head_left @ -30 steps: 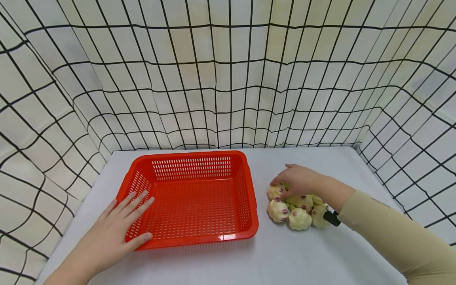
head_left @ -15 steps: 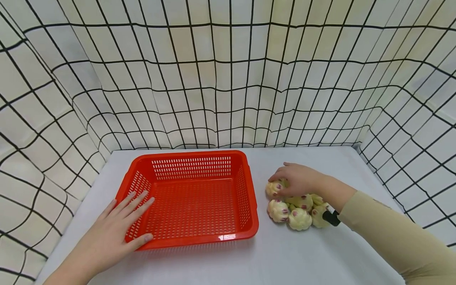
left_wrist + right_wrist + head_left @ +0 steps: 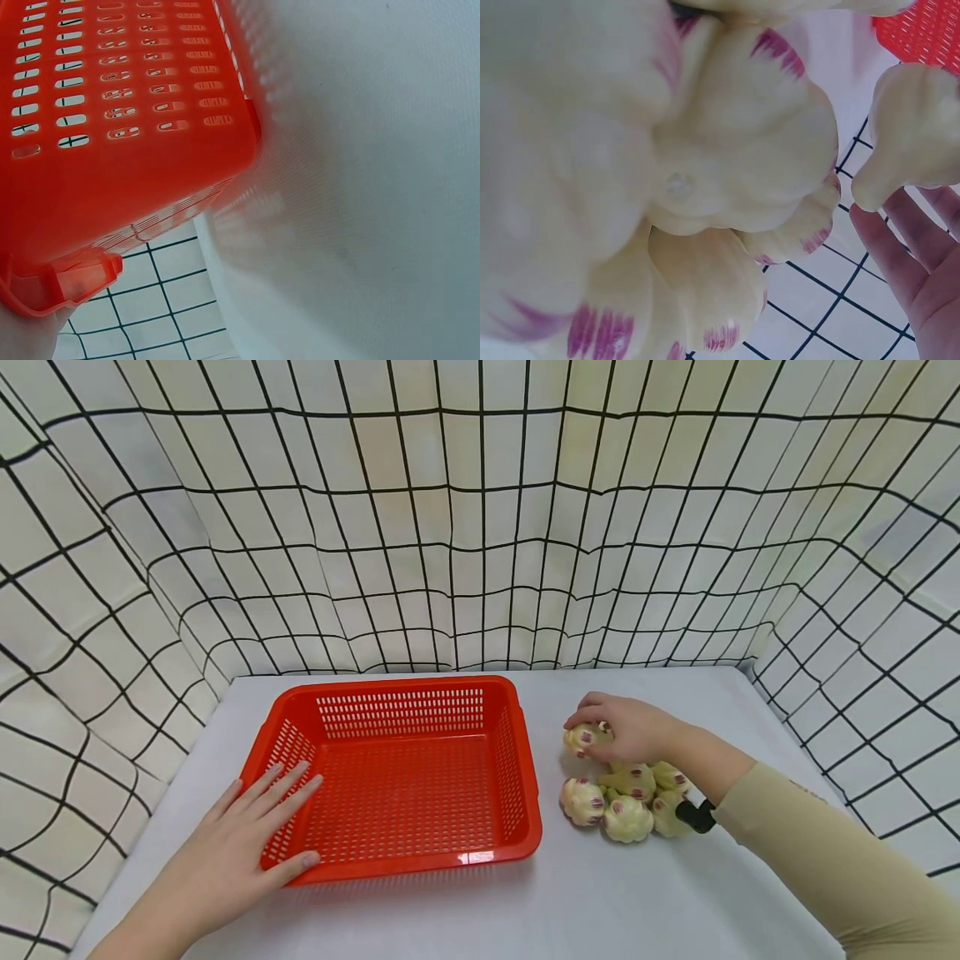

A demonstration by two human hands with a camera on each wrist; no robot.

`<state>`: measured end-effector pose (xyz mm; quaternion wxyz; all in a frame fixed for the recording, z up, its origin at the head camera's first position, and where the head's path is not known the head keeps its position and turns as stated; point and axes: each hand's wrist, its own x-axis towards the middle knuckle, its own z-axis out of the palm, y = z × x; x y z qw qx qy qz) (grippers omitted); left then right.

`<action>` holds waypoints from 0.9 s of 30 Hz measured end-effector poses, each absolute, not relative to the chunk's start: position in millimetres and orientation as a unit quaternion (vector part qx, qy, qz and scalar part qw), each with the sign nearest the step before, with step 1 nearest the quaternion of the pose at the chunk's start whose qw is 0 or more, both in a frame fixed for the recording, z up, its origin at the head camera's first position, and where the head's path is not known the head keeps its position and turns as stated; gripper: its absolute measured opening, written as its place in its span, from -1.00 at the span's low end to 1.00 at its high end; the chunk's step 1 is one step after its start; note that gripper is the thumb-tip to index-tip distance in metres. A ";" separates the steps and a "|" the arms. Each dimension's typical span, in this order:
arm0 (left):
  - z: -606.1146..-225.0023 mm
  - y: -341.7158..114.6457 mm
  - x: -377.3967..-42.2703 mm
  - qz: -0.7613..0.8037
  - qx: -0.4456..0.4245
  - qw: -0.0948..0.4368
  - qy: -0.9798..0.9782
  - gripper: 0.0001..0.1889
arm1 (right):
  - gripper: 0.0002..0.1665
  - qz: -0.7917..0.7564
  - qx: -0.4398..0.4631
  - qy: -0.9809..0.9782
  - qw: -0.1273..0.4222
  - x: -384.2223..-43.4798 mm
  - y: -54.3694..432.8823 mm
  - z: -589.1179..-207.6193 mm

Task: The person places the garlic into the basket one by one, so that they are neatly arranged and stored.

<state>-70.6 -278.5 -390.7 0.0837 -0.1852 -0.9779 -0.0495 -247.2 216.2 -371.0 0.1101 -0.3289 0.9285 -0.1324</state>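
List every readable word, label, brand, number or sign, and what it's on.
Readable text: none.
Tan sleeve: faint forearm mark, too small and blurred to read or even confirm as lettering.
Red basket, garlic bulbs: no lettering visible.

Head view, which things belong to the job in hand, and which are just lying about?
Likely part of the job:
cream, purple-streaked garlic bulb, in the right hand
similar bulbs clustered nearby
red perforated plastic basket, left hand on its rim

Apparently just surroundings:
white tabletop
white backdrop with black grid lines
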 end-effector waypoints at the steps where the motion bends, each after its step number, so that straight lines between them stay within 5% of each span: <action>1: -390.7 -278.7 -70.8 -0.049 -0.185 0.082 -0.978 -0.06 | -0.58 -0.133 -0.327 0.929 0.108 -247.5 216.4 -371.1; 27: -392.6 -279.5 -71.1 -0.046 -0.191 0.094 -0.976 -0.07 | -0.62 -0.215 -0.343 0.908 0.110 -255.9 173.4 -329.4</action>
